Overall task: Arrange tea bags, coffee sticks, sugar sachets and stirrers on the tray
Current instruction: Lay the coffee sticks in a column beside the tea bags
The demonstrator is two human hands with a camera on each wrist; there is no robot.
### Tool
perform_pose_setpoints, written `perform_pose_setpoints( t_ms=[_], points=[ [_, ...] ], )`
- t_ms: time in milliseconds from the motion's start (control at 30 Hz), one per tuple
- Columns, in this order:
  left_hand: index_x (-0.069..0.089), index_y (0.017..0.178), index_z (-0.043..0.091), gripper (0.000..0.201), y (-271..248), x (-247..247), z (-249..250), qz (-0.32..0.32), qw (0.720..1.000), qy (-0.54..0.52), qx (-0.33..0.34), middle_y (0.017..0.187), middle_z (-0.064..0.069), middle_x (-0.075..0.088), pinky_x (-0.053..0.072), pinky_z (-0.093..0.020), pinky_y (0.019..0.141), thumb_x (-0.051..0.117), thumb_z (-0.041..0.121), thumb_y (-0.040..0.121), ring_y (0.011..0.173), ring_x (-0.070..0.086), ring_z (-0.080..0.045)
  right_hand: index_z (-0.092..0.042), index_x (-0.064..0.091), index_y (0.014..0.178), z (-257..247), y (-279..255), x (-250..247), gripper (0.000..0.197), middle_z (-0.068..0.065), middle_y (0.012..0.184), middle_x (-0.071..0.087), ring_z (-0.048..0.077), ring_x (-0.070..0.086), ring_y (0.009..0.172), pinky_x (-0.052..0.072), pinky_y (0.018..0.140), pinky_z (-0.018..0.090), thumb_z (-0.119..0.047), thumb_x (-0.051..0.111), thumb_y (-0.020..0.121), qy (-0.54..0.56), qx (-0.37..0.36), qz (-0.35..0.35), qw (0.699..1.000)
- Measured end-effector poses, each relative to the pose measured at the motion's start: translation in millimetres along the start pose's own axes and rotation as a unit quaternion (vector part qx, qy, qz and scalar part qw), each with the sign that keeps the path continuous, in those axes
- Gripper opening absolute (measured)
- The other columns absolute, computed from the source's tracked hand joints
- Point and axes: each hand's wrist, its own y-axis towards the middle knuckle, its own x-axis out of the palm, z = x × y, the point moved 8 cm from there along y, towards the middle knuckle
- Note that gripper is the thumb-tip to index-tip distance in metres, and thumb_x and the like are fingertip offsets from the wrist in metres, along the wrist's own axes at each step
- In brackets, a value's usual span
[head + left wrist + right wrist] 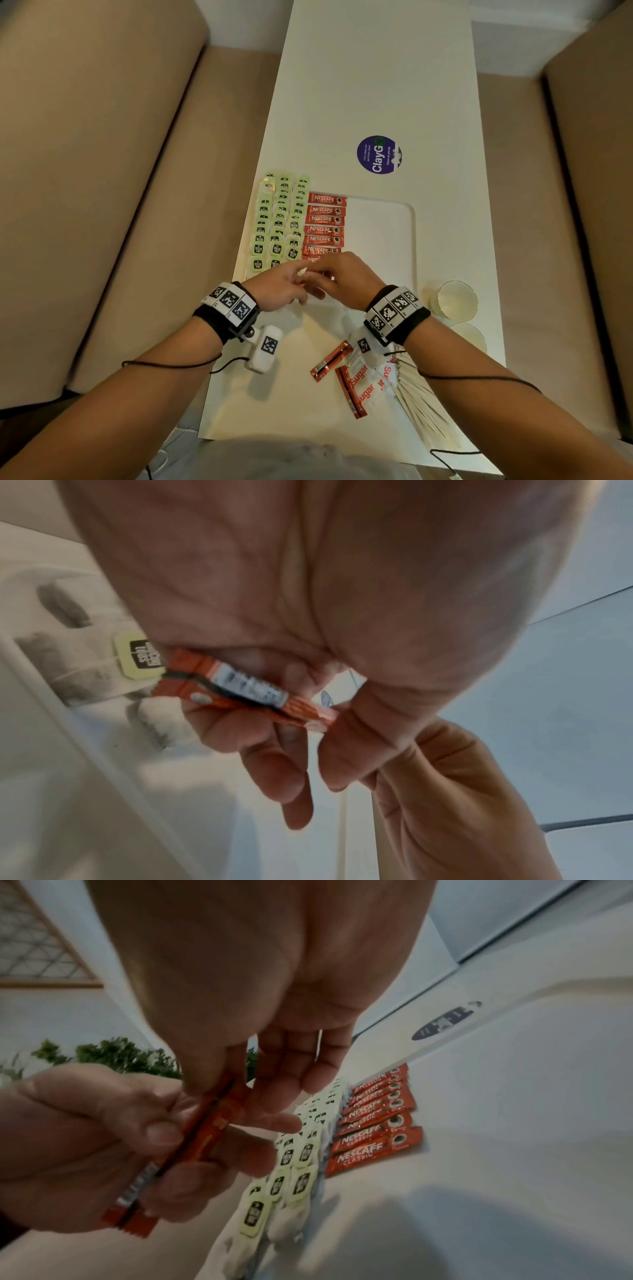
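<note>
White table (376,85) runs between two tan sofas, purple ClayGo sticker (379,155) on it beyond the white tray (394,240). Tray's left part holds three columns of tea bags (279,222) with green tags; just right of them, a column of red Nescafe Classic coffee sticks (325,224), label up. Rest of the tray surface is bare.

Both hands meet over the tray's near edge. Left hand (281,291) grips a held coffee stick (192,1153) between thumb and curled fingers, barcode side showing in the left wrist view. Right hand (342,277) pinches the same stick's far end with fingertips.

Near table edge: two loose coffee sticks (330,361), white Sugar sachets (373,377) and a fan of wooden stirrers (424,404), partly under the right forearm. Two glasses (457,299) sit right of the tray.
</note>
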Motion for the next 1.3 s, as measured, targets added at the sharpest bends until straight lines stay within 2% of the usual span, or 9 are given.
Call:
perform_pose_setpoints(
  t_ms=[100,233,400,633,733,833,1000,1167,1300],
  points=[
    [0.046,0.141,0.021,0.066,1.0,-12.7,-3.4,0.033,0.999,-0.02,-0.005,0.106,-0.006,0.076,0.047,-0.024,0.074,0.059,-0.013,0.086,0.089,0.069,-0.009,-0.02,0.078,0.093,5.5,-5.8,-7.3,0.013,-0.009,0.082,0.073,0.006,0.063,0.077,0.052,0.074,0.025,-0.023,0.066,0.097,0.048,0.028,0.022,0.998],
    [0.062,0.125,0.016,0.038,-3.7,-29.6,-3.6,0.098,0.995,-0.003,0.006,0.087,0.0,0.075,0.047,-0.014,0.056,0.066,0.0,0.092,0.069,0.066,-0.007,-0.021,0.076,0.105,21.1,-19.1,-16.2,0.012,-0.008,0.095,0.072,0.003,0.063,0.085,0.051,0.082,0.023,-0.021,0.071,0.094,0.093,0.103,0.069,0.988],
    [0.071,0.105,0.017,0.018,-6.7,-30.6,-1.9,0.133,0.99,0.019,0.035,0.075,0.009,0.071,0.046,-0.013,0.057,0.071,0.007,0.091,0.066,0.064,-0.001,-0.021,0.068,0.116,28.6,-30.0,-14.8,0.02,-0.005,0.102,0.072,0.009,0.066,0.093,0.053,0.087,0.025,-0.023,0.068,0.096,0.135,0.134,0.078,0.979],
    [0.077,0.104,0.018,0.016,-6.6,-25.3,7.0,0.144,0.984,0.085,0.064,0.095,-0.004,0.077,0.056,-0.032,0.085,0.076,0.016,0.088,0.091,0.072,-0.022,-0.02,0.072,0.107,27.5,-32.4,-4.9,0.012,-0.007,0.096,0.073,0.009,0.067,0.09,0.056,0.085,0.03,-0.024,0.068,0.096,0.15,0.144,0.062,0.976],
    [0.077,0.097,0.02,0.012,-8.4,-27.6,8.2,0.162,0.98,0.093,0.065,0.089,-0.009,0.076,0.055,-0.033,0.077,0.078,0.018,0.086,0.08,0.069,-0.024,-0.017,0.072,0.108,28.6,-33.0,-6.5,0.012,-0.003,0.093,0.073,0.011,0.067,0.086,0.056,0.083,0.028,-0.019,0.065,0.098,0.157,0.163,0.069,0.972],
    [0.074,0.089,0.022,0.009,-11.2,-33.8,6.4,0.185,0.978,0.082,0.058,0.08,-0.007,0.074,0.051,-0.025,0.064,0.078,0.015,0.085,0.069,0.063,-0.011,-0.015,0.072,0.112,33.3,-36.5,-9.9,0.017,0.001,0.093,0.072,0.013,0.066,0.086,0.054,0.083,0.026,-0.016,0.06,0.1,0.156,0.179,0.081,0.968],
    [0.073,0.096,0.01,0.009,-14.7,-35.8,4.7,0.202,0.977,0.052,0.048,0.072,0.002,0.069,0.044,-0.01,0.053,0.074,0.007,0.088,0.054,0.059,0.005,-0.016,0.07,0.125,16.4,-35.7,-9.5,0.026,0.0,0.116,0.071,0.015,0.06,0.102,0.046,0.091,0.027,-0.017,0.061,0.1,0.02,0.082,0.078,0.993],
    [0.072,0.102,0.002,0.013,-12.6,-31.8,3.0,0.202,0.977,0.042,0.044,0.071,-0.002,0.068,0.041,-0.009,0.048,0.072,0.008,0.09,0.049,0.056,0.005,-0.02,0.075,0.112,7.0,-30.2,-11.6,0.025,0.0,0.1,0.069,0.024,0.061,0.083,0.049,0.074,0.039,-0.029,0.076,0.089,-0.163,0.005,0.129,0.978],
    [0.069,0.108,0.001,0.018,-10.9,-35.0,-2.1,0.208,0.977,0.047,0.028,0.069,0.001,0.065,0.041,-0.009,0.047,0.07,0.009,0.092,0.049,0.056,0.005,-0.022,0.074,0.111,7.2,-29.1,-4.2,0.023,-0.003,0.097,0.068,0.021,0.059,0.083,0.046,0.076,0.038,-0.036,0.07,0.093,-0.23,-0.01,0.127,0.965]
  ],
)
